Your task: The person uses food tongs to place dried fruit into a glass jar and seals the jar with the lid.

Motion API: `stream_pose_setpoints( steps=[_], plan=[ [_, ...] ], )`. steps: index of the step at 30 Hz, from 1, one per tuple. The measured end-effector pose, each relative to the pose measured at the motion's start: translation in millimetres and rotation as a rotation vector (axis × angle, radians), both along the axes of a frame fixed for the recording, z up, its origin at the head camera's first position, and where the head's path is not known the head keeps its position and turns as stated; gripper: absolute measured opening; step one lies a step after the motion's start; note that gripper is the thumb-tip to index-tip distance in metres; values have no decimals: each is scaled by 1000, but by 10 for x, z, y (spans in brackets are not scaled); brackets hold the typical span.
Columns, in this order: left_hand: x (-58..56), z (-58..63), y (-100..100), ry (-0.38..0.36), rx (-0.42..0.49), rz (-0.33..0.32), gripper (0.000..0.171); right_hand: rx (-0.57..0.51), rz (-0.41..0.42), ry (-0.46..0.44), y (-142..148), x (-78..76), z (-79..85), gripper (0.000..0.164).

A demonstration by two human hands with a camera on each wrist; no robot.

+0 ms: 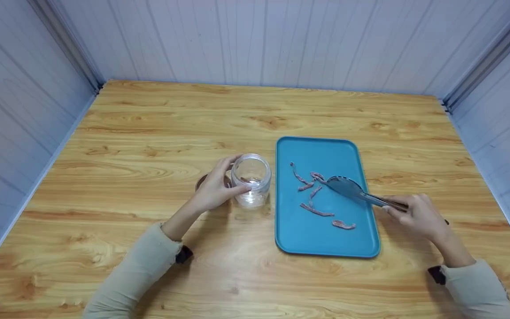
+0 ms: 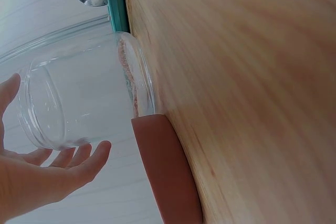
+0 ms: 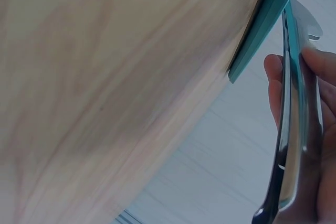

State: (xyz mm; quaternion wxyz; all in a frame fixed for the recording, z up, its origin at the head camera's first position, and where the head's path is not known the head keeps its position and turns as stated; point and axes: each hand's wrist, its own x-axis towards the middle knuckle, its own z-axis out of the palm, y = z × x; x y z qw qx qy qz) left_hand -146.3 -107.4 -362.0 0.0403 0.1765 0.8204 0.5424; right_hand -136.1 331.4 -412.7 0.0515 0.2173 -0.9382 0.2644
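Note:
My left hand (image 1: 216, 188) holds a clear jar (image 1: 251, 195) near its mouth, thumb on the front and fingers around the side. The jar stands upright without a lid, left of a blue tray (image 1: 290, 239). In the left wrist view, a pinkish-brown strip (image 2: 126, 72) shows at the jar's bottom. My right hand (image 1: 419, 217) grips metal tongs (image 1: 370, 198) by their handles. The tongs' head lies low over the tray, its tip right at one of several thin, pinkish-brown meat-like strips (image 1: 317, 210). In the right wrist view, fingers and thumb close around the tongs (image 3: 310, 145).
A round reddish-brown lid (image 2: 165, 166) sits on the table beside the jar, partly hidden behind my left hand in the head view. The wood-grain table (image 1: 171, 115) is bordered by pale panel walls (image 1: 246, 40) at the back and both sides.

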Motion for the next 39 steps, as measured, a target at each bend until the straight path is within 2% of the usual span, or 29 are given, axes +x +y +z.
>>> stream_pose_setpoints(
  steps=[7, 15, 22, 29, 39],
  plan=[
    [-6, -6, -1, 4, 7, 0, 70, -4, -15, 32, 5, 10, 16, 17],
    [-10, -16, -2, 3, 3, 1, 70, -39, 6, 63, 23, 12, 64, 18],
    [-15, -15, -1, -6, 2, 1, 70, -67, 33, 126, 11, -3, 221, 17],
    [-10, -13, -5, -3, -1, 2, 71, -50, 64, 194, -29, -29, 384, 19],
    [-7, -7, -2, -11, -13, 5, 71, -65, 118, 202, -166, -73, 580, 21]
  ],
)
